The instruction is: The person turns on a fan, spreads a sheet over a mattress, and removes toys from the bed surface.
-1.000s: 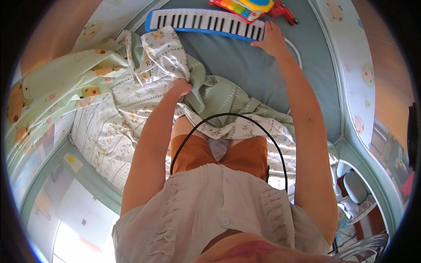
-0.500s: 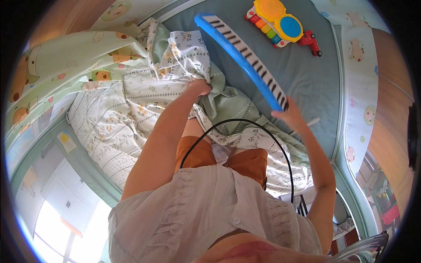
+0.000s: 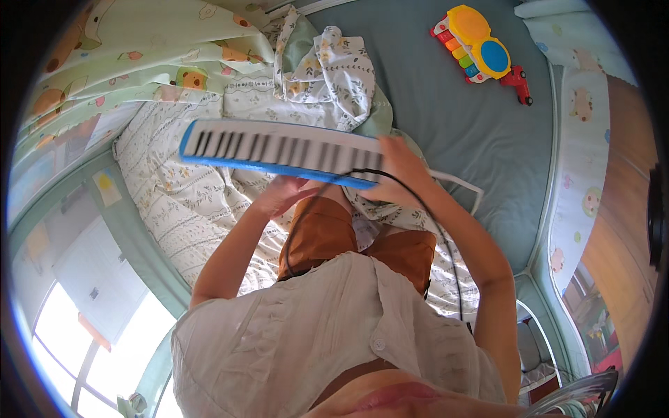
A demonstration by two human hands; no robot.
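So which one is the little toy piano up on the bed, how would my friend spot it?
Start at the plain grey-blue mattress and look to its far end, well beyond the long blue keyboard that the right hand and left hand hold. The toy piano lies there alone: short, yellow, with rainbow keys and a blue round patch, not black-and-white keys.

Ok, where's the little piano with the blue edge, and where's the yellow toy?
blue keyboard point(image 3: 279, 148), head view, middle of its black and white keys.
yellow toy point(image 3: 477, 42), head view, its yellow body on the mattress.
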